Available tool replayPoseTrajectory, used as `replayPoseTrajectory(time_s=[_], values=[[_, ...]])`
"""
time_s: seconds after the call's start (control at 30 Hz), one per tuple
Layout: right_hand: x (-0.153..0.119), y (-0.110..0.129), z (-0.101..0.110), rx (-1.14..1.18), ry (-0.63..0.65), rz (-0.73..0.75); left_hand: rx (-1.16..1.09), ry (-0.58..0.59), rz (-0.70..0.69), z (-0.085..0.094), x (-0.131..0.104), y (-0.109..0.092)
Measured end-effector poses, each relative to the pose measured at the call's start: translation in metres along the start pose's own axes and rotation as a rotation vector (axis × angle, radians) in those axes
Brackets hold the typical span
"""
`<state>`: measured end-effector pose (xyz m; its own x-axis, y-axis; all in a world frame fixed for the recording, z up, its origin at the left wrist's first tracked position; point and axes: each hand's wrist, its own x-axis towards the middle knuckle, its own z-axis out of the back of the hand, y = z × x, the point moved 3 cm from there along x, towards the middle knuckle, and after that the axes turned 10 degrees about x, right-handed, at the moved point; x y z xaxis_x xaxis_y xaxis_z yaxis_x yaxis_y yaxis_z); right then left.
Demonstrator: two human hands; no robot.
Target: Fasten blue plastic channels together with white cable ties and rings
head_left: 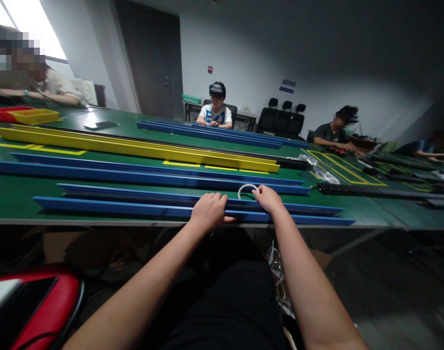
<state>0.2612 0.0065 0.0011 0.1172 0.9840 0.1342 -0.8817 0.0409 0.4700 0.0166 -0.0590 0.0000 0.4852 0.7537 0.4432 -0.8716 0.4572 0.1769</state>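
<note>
A long blue channel [116,206] lies along the front edge of the green table. My left hand [210,210] is closed over its near wall, fingers curled over the top and thumb on the front face. In my right hand [268,198], a white ring-like loop [247,187] is pinched between thumb and fingers. That hand rests over the same channel, to the right of my left hand. Whether the white loop is a cable or a solid ring I cannot tell. Just behind lies a second blue channel [98,170], parallel to the first.
Farther back are a long yellow channel [134,146] and more blue channels [214,133]. Red [7,114] and yellow [36,115] trays stand at the left. Clear plastic wrap [322,172] and a black strip [364,190] lie at the right. Several people sit around the table. A red stool [58,301] is at lower left.
</note>
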Motion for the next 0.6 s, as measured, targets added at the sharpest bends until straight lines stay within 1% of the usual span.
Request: replayPoseTrajectory(time_s=[0.6], values=[[0.0037,-0.0048,-0.0040,0.012,0.007,0.006,-0.005,0.017,0.004,0.0000,0.0008,0.0008]])
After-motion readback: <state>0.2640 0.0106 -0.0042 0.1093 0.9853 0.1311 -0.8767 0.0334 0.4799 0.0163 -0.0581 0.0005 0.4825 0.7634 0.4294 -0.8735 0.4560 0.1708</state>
